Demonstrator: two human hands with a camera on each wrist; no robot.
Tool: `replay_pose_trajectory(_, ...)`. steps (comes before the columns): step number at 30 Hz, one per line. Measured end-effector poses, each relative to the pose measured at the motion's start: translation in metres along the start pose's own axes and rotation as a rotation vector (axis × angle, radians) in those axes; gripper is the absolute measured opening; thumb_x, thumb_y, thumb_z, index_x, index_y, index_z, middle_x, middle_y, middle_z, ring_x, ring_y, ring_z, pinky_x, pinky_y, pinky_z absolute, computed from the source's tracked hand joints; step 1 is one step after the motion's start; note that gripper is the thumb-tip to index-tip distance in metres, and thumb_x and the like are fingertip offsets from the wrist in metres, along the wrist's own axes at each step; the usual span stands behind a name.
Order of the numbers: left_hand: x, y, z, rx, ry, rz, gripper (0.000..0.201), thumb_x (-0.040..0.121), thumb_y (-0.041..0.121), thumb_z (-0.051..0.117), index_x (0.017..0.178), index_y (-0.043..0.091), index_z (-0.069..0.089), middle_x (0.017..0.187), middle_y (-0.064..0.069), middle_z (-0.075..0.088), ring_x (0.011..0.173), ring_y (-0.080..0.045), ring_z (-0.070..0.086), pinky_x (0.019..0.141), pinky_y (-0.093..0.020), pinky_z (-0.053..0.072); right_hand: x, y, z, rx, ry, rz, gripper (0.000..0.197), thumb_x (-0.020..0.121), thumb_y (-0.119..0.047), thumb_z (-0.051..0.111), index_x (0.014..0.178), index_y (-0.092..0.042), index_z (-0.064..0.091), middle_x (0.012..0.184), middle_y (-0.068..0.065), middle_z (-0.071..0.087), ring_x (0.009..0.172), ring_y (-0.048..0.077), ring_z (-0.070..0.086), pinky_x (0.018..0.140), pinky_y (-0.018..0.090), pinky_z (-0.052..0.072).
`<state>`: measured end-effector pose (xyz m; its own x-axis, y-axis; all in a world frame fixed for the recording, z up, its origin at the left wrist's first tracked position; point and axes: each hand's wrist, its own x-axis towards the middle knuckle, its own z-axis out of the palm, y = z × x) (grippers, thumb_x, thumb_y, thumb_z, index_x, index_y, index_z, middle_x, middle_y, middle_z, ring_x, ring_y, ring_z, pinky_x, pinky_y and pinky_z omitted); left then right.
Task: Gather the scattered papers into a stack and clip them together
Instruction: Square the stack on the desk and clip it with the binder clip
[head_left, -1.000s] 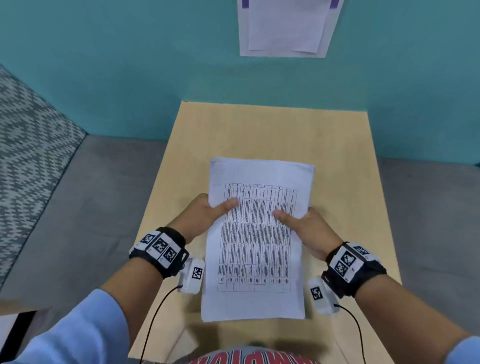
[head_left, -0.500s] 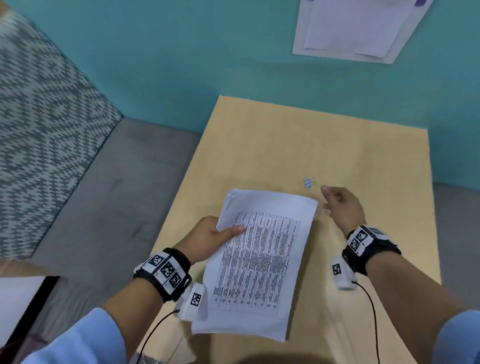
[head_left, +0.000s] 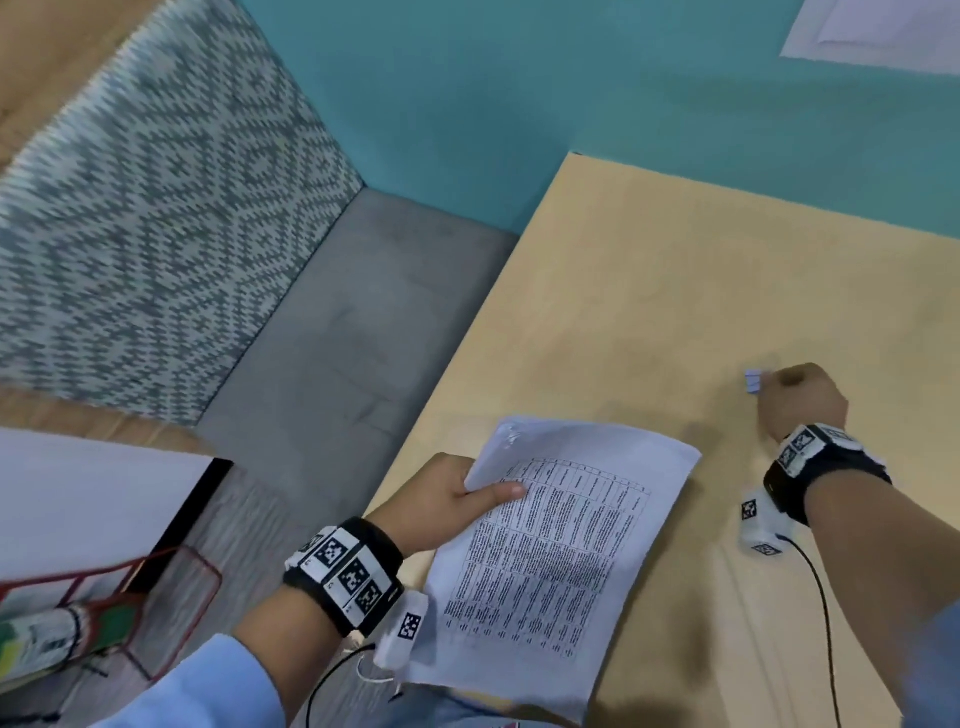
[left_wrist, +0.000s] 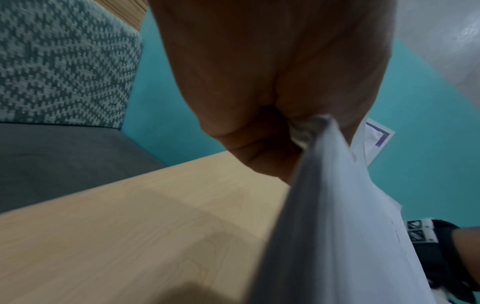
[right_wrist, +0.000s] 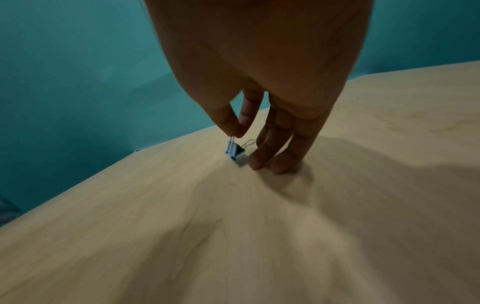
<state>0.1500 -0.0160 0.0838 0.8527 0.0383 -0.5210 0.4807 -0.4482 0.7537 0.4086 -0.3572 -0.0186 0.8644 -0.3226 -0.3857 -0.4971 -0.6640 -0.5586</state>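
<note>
A stack of printed white papers (head_left: 556, 540) lies tilted on the light wood table (head_left: 675, 291), its near end past the table's front edge. My left hand (head_left: 447, 501) grips the stack's upper left edge, thumb on top, and the left wrist view shows the same papers (left_wrist: 337, 205) pinched in the fingers. Further right, a small blue binder clip (head_left: 753, 380) stands on the table. My right hand (head_left: 797, 397) pinches one wire handle of the binder clip (right_wrist: 235, 152) between thumb and forefinger (right_wrist: 245, 117), while the other fingertips rest on the wood beside it.
A teal wall (head_left: 519, 93) runs behind the table, with a paper sheet (head_left: 878, 36) pinned at upper right. A patterned seat (head_left: 145, 218) with a grey cushion (head_left: 343, 332) stands left. A red wire basket (head_left: 104, 608) sits at lower left.
My right hand let go of the stack, reached right and forward, and took hold of the clip's wire handle. The head view swung left. My left hand kept its grip on the papers.
</note>
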Motion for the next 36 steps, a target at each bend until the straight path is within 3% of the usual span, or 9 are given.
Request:
replay_pose_trajectory(4,0.004,0.006,0.0,0.019,0.021,0.019,0.068,0.095,0.05,0.075,0.058,0.017,0.028,0.057,0.002,0.031,0.052,-0.015,0.032,0.056,-0.031,0.026,-0.038,0.013,-0.018,0.375,-0.168,0.127,0.01,0.084,-0.017,0.07,0.077,-0.012,0.065,0.092,0.023,0.078,0.076,0.037,0.076,0.07,0.042,0.062)
replay_pose_trajectory(7,0.007,0.02,0.0,0.061,0.026,0.067,0.068,0.095,0.046,0.075,0.057,0.025,0.024,0.054,0.006,0.027,0.048,-0.014,0.026,0.053,-0.03,0.022,-0.07,0.037,-0.037,0.615,-0.274,0.188,0.006,0.087,-0.007,0.072,0.086,-0.005,0.067,0.106,0.034,0.076,0.089,0.039,0.076,0.085,0.046,0.063)
replay_pose_trajectory(10,0.008,0.037,0.005,0.112,0.023,0.1,0.067,0.095,0.046,0.075,0.056,0.025,0.025,0.053,0.009,0.028,0.048,-0.013,0.028,0.053,-0.031,0.023,-0.106,0.053,-0.062,0.77,-0.281,0.182,0.011,0.093,-0.003,0.072,0.103,-0.003,0.069,0.112,0.028,0.076,0.105,0.038,0.076,0.098,0.048,0.06)
replay_pose_trajectory(13,0.001,0.058,0.011,0.14,0.025,0.15,0.066,0.096,0.046,0.075,0.057,0.023,0.027,0.052,0.01,0.029,0.048,-0.011,0.029,0.051,-0.026,0.024,-0.137,0.07,-0.092,0.888,-0.326,0.2,0.028,0.096,-0.002,0.07,0.123,-0.001,0.065,0.111,0.02,0.078,0.101,0.032,0.078,0.096,0.044,0.06)
replay_pose_trajectory(17,-0.015,0.08,0.022,0.186,0.014,0.214,0.066,0.094,0.052,0.073,0.059,0.021,0.027,0.051,0.01,0.027,0.047,-0.01,0.026,0.05,-0.024,0.022,-0.177,0.108,-0.129,1.03,-0.39,0.243,0.022,0.095,0.007,0.066,0.117,0.009,0.069,0.115,0.024,0.078,0.093,0.029,0.081,0.089,0.042,0.065)
replay_pose_trajectory(21,-0.035,0.094,0.03,0.224,-0.001,0.268,0.065,0.096,0.049,0.073,0.059,0.023,0.025,0.048,0.011,0.024,0.046,-0.007,0.022,0.05,-0.022,0.019,-0.219,0.136,-0.159,1.109,-0.432,0.226,0.027,0.095,0.005,0.066,0.121,0.01,0.069,0.122,0.024,0.076,0.103,0.03,0.079,0.091,0.043,0.063)
replay_pose_trajectory(26,-0.058,0.107,0.038,0.279,-0.016,0.328,0.064,0.095,0.051,0.072,0.059,0.023,0.027,0.049,0.01,0.026,0.047,-0.007,0.023,0.052,-0.026,0.019,-0.27,0.128,-0.197,1.112,-0.466,0.086,0.035,0.093,-0.001,0.069,0.127,0.005,0.067,0.126,0.019,0.075,0.116,0.032,0.074,0.09,0.05,0.064)
replay_pose_trajectory(32,-0.091,0.126,0.049,0.351,-0.039,0.435,0.061,0.094,0.054,0.071,0.061,0.023,0.031,0.05,0.011,0.03,0.049,-0.007,0.028,0.051,-0.025,0.02,-0.327,0.095,-0.237,1.026,-0.333,-0.201,0.069,0.056,-0.027,0.099,0.114,0.0,0.072,0.111,0.025,0.078,0.108,0.034,0.077,0.088,0.05,0.065)
replay_pose_trajectory(36,-0.114,0.141,0.049,0.394,-0.039,0.544,0.061,0.091,0.059,0.068,0.059,0.022,0.032,0.051,0.01,0.032,0.048,-0.007,0.031,0.05,-0.025,0.022,-0.361,0.07,-0.259,0.854,-0.258,-0.412,0.037,0.069,-0.002,0.09,0.104,-0.002,0.076,0.098,0.017,0.082,0.092,0.022,0.078,0.088,0.032,0.065)
